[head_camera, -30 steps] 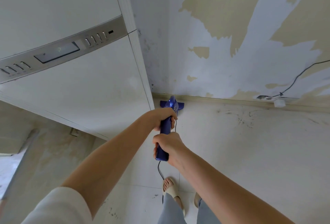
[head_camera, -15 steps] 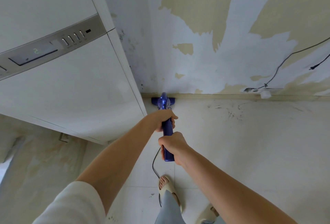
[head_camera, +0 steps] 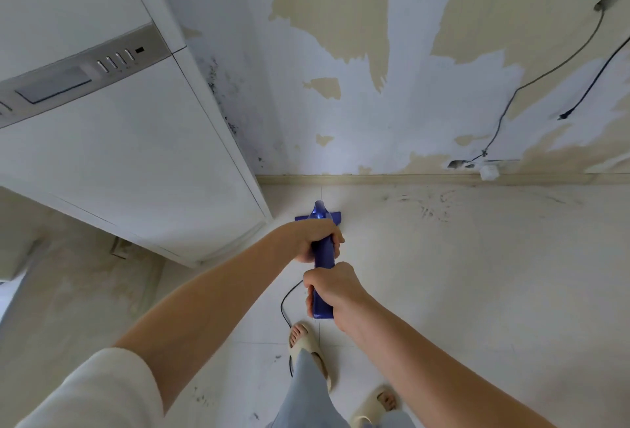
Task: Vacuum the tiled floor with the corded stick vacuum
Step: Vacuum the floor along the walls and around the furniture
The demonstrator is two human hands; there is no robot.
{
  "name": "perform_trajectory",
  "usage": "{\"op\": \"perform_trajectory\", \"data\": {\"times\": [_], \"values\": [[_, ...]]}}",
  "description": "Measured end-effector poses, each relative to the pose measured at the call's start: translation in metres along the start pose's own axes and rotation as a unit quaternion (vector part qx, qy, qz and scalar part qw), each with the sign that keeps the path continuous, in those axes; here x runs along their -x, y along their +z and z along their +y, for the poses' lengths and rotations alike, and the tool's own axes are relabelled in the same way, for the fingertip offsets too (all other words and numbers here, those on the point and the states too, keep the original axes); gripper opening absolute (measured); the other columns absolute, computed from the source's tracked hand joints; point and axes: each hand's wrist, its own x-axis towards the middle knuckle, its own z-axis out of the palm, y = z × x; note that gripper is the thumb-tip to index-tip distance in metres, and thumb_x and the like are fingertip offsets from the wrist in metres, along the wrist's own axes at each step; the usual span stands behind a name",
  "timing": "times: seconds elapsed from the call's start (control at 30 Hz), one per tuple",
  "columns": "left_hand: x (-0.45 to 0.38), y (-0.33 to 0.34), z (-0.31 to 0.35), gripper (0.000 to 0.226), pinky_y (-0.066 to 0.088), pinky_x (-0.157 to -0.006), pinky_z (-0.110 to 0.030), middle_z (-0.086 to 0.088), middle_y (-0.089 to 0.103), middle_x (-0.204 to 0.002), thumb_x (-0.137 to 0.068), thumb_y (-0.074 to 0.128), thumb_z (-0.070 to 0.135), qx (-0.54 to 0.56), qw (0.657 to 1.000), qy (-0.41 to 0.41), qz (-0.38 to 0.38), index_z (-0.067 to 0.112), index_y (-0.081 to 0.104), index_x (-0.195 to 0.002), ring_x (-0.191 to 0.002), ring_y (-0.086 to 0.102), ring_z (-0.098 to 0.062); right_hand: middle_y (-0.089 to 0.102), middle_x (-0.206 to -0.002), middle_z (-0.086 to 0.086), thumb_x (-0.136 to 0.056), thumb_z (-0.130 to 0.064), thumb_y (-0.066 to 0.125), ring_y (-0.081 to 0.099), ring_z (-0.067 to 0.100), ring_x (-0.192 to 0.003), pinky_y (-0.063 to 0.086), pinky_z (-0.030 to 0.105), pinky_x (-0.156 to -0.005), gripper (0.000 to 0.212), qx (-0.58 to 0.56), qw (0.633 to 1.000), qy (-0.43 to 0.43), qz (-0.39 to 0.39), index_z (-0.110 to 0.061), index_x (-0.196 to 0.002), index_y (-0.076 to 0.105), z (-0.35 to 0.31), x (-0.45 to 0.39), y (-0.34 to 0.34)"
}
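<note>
Item: blue vacuum (head_camera: 323, 250), our left hand (head_camera: 315, 240) and right hand (head_camera: 332, 289) gripping its handle; head on tiled floor (head_camera: 443, 274) near the baseboard (head_camera: 392, 179).

We see a white fridge (head_camera: 112, 154) w/ silver control strip (head_camera: 81, 69) at left, patchy peeling wall (head_camera: 341, 69) behind, two thin black wires (head_camera: 545, 69) hanging on it at right, skirting board (head_camera: 409, 179) below.

Fridge (head_camera: 143, 168) left — floor (head_camera: 460, 274) open rightward.
</note>
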Motion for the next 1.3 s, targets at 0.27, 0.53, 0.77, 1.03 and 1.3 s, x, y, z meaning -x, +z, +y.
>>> {"op": "perform_trajectory", "data": {"times": [0.27,0.53,0.77,1.03,1.3], "values": [[0.009,0.013,-0.023,0.017,0.044,-0.048,-0.017,-0.001,0.046,-0.050,-0.087,0.057,-0.002,-0.021,0.999,-0.023,0.020,0.009,0.044,-0.085,-0.039,0.043,-0.009,0.048,-0.065,0.008,-0.080,0.003,0.050,0.047,0.015,-0.041,0.041,0.019,-0.038,0.016,-0.042,0.999,0.013,-0.019,-0.005,-0.093,0.046,0.031,0.006,-0.001],[-0.017,0.002,-0.006,0.018,0.042,-0.043,-0.018,-0.002,0.044,-0.052,-0.089,0.050,-0.004,-0.050,0.998,-0.004,0.039,0.010,0.042,-0.080,-0.041,0.040,-0.009,0.051,-0.065,0.009,-0.078,0.004,0.048,0.049,0.016,-0.043,0.044,0.023,-0.044,0.020,-0.043,0.999,0.019,0.008,-0.006,-0.095,0.046,0.023,-0.027,0.010],[-0.055,-0.002,0.033,0.019,0.040,-0.052,-0.021,-0.004,0.043,-0.056,-0.089,0.048,-0.003,-0.008,0.999,0.033,0.035,0.011,0.041,-0.079,-0.049,0.039,-0.012,0.052,-0.060,0.009,-0.077,0.003,0.051,0.049,0.016,-0.039,0.046,0.022,-0.043,0.014,0.019,0.999,0.019,0.027,-0.004,-0.089,0.049,-0.015,-0.068,0.000],[-0.050,-0.046,0.073,0.012,0.042,-0.040,-0.016,0.000,0.046,-0.048,-0.088,0.057,0.002,0.041,0.997,0.039,0.042,0.008,0.046,-0.087,-0.036,0.043,-0.007,0.048,-0.063,0.008,-0.081,0.004,0.050,0.048,0.017,-0.043,0.043,0.022,-0.043,0.012,-0.009,1.000,0.005,-0.001,-0.006,-0.084,0.045,-0.062,-0.079,0.037],[-0.048,0.000,0.059,0.018,0.045,-0.043,-0.018,-0.001,0.049,-0.054,-0.082,0.063,0.002,0.209,0.977,0.040,-0.004,0.009,0.048,-0.090,-0.042,0.048,-0.008,0.051,-0.064,0.010,-0.082,0.000,0.060,0.048,0.016,-0.045,0.043,0.018,-0.039,0.013,-0.012,1.000,-0.006,0.008,-0.003,-0.091,0.050,-0.060,-0.044,-0.015]]}}
